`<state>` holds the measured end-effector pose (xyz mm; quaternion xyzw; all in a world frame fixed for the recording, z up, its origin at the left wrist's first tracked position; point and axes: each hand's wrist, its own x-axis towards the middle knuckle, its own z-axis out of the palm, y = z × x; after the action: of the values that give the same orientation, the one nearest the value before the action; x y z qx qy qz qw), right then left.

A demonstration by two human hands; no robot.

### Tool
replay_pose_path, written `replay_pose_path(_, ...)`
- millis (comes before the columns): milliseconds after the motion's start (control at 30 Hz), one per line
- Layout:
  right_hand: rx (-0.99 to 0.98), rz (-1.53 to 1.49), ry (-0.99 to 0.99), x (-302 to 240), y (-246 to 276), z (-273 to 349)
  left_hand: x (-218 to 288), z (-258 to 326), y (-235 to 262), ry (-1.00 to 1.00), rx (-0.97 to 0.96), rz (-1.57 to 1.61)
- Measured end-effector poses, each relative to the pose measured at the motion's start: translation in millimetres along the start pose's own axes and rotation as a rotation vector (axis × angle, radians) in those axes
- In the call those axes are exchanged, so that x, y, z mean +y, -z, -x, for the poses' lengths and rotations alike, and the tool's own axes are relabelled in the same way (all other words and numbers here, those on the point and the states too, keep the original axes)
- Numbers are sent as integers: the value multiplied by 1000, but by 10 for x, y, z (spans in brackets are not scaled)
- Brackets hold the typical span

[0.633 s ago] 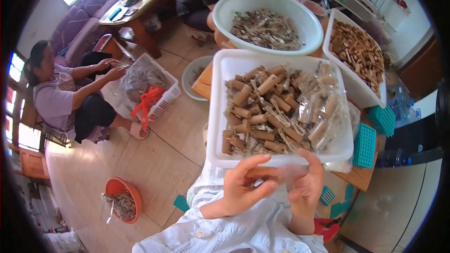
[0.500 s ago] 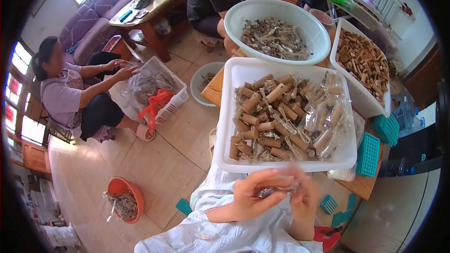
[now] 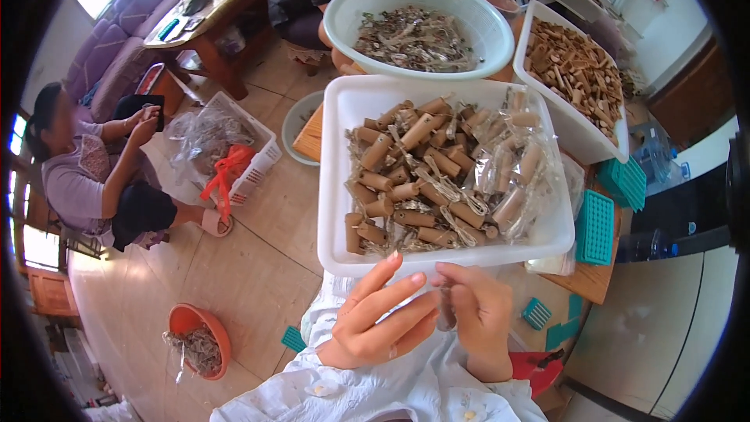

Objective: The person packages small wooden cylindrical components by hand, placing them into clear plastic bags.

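- Left hand point(image 3: 375, 320): raised just below the near rim of the white rectangular tray point(image 3: 332, 187), fingers spread and extended, tips pointing up and to the right; it grips nothing that can be seen.
- Right hand point(image 3: 476, 316): just beside the left, fingers curled together and pinched on a small dark piece point(image 3: 446, 314) (too blurred to identify further) held between the two hands.
- Both hands sit over the person's lap, which is covered by white cloth point(image 3: 391, 391).
- White rectangular tray: rests on the worktop point(image 3: 594, 281) directly ahead of the hands, filled with short tan cardboard-like tubes point(image 3: 418, 176) mixed with twine and clear plastic bags point(image 3: 508, 172) on its right side.
- Round white basin point(image 3: 418, 23): beyond the tray, touching or overlapping its far edge, holding a heap of greyish scraps.
- Second white tray point(image 3: 574, 78): to the right of the basin, loaded with small tan wooden-looking pieces.
- Teal plastic grids point(image 3: 595, 227): lie on the worktop to the right of the near tray; smaller teal pieces lie lower down.
- Floor, left side: a seated person point(image 3: 86, 172) in a lilac top with both hands raised (a co-worker, well apart from the hands reported above), a white basket point(image 3: 234, 156) holding clear bags and an orange item, and an orange bowl point(image 3: 199, 340) of scraps nearer the lower edge.
- Far left background: a wooden coffee table point(image 3: 211, 8) and a purple sofa point(image 3: 133, 23).
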<state>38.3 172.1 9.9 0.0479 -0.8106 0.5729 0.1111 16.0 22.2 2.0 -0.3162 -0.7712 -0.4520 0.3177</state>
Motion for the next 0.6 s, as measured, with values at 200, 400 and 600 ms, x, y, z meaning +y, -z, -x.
replay_pose_path(200,-200,197,54,-10,31,18,-80,-63,-91,128,-223,-11)
replay_pose_path(400,-254,248,80,-15,5,34,-79,-8,-73,284,-250,104)
replay_pose_path(600,-172,52,50,-146,182,118,-434,-30,87,493,419,-112)
